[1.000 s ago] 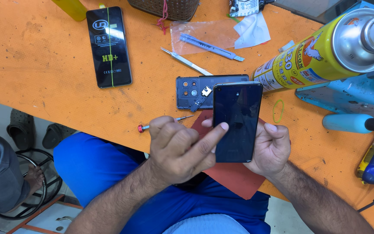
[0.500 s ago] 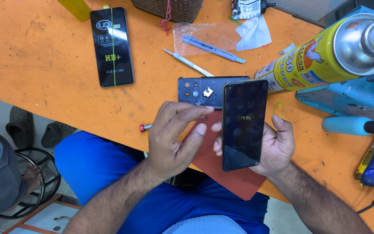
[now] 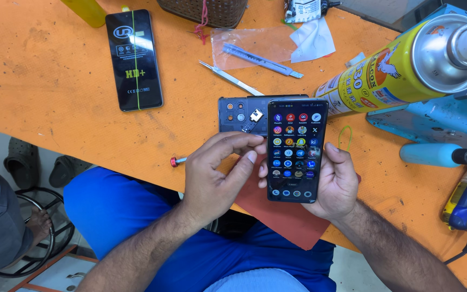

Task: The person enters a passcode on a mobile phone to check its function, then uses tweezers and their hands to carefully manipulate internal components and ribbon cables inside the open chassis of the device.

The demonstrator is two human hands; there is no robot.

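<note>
Your right hand [image 3: 336,181] grips the lit black smartphone [image 3: 295,150]; left hand [image 3: 217,176], empty, fingers curled, seemingly touches its edge. Screen check underway; next needs a light tap.

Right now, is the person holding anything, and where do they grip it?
The right hand holds a phone by its lower half, fingers around its edges. The left hand touches its left edge.

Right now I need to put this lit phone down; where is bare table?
Bare orange tabletop lies left of the black screen-protector package, and between it and the grey phone back cover. Crowded: around the yellow spray can, blue tool, metal tweezers and the phone.
</note>
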